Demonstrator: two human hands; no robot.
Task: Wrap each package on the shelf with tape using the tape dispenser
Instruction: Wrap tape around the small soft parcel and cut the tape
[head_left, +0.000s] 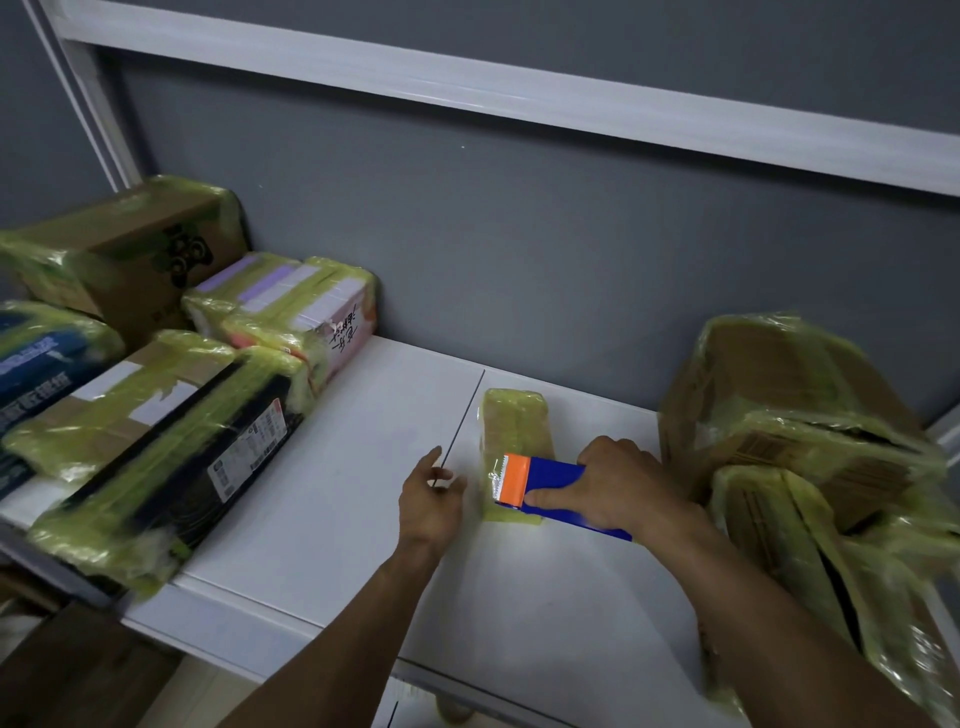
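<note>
Right grip (623, 483) curled round tape dispenser (556, 478) on small package (514, 421); left grip (431, 499) spread beside it. Other packages (156, 431) look taped already, so likely near the end.

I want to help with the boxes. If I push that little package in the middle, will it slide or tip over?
It will probably slide, not tip: the little package lies flat and low on the smooth white shelf. Its shiny wrapping likely makes it slippery to hold. It is the smallest package here, so perhaps light.
</note>
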